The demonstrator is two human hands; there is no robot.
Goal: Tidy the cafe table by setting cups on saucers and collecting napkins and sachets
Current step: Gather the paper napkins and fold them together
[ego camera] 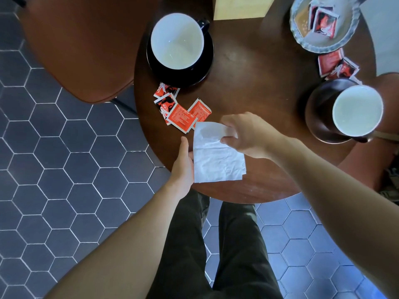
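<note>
A white paper napkin (216,156) lies over the near edge of the round dark wooden table (259,87). My right hand (246,134) pinches its upper right part. My left hand (183,165) holds its left edge, thumb up along the side, fingers hidden under the paper. Several red sachets (181,111) lie just beyond the napkin. A black cup with a white inside (177,41) stands on a black saucer (205,67) at the back left. A second such cup (356,110) stands on a dark saucer (319,117) at the right.
A silvery dish (345,37) at the back right holds sachets (321,20); two more sachets (336,64) lie beside it. A pale wooden box (239,7) stands at the back. A brown chair (82,46) is at the left, over a hexagon-tiled floor.
</note>
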